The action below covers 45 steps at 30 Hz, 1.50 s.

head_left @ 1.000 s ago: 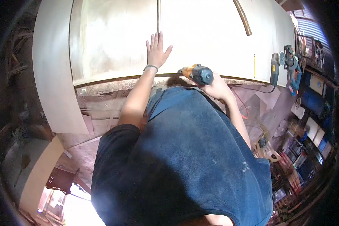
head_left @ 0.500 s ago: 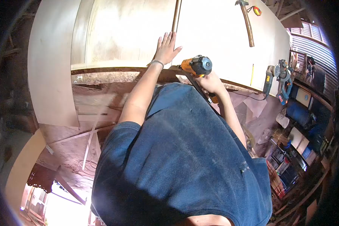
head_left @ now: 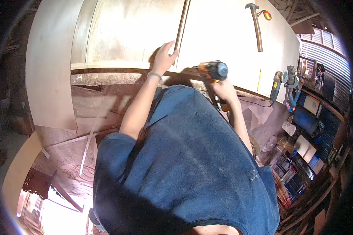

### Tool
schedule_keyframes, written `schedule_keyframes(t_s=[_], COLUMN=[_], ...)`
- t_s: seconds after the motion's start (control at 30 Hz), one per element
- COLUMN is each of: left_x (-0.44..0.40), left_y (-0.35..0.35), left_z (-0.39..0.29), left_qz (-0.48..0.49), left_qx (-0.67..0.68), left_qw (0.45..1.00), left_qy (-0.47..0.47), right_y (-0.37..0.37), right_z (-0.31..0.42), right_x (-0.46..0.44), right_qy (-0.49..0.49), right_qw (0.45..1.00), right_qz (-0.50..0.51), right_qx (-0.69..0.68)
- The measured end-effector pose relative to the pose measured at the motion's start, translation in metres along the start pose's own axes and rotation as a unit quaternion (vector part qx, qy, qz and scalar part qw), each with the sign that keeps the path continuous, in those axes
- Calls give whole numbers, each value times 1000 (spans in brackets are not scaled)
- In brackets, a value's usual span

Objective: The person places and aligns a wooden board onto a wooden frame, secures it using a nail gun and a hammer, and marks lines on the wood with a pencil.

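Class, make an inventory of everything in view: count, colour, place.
Panel: 1, pale, top centre
Strip: 1, brown, on panel
Hammer: 1, brown handle, panel's right
Tape measure: 1, red-yellow, beside hammer
Pencil: 1, yellow, panel's near right
Grinder: 1, grey-yellow, right edge
Other tool: 1, blue, beside grinder
Board: 1, pale, left
Clutter: uncountable, mixed, far right
Nailer: 1, orange-black, in right grip
Wristband: 1, dark, left wrist
Shirt: 1, blue, bottom centre
Left hand: 1, by strip
Right hand: 1, holding nailer
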State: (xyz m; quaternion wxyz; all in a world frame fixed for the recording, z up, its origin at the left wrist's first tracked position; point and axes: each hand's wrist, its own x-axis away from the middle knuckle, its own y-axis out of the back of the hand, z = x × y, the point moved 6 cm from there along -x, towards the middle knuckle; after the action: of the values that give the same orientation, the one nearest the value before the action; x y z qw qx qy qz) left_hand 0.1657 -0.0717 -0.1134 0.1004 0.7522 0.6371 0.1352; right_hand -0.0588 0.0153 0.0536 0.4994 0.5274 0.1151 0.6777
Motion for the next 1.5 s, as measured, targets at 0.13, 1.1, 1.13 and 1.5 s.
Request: schedule_keyframes(t_s=[0.13,1.1,1.13,1.5], left_x=[84,105,104,101], left_y=[20,-105,-105,-100], left_z=[29,52,48,48], left_qz=[41,-42,-35,-28], left_qx=[157,418,417,376], left_qw=[954,835,837,851], left_qy=[253,356,351,365], right_y=[19,51,50,64], right_z=[-82,-107,-99,-85], right_x=[12,-6,-8,2], right_qy=[-80,41,35,26], right_qw=[995,991,991,997], right_qz=[-49,105,113,67], right_qx=[-17,-73,-64,3])
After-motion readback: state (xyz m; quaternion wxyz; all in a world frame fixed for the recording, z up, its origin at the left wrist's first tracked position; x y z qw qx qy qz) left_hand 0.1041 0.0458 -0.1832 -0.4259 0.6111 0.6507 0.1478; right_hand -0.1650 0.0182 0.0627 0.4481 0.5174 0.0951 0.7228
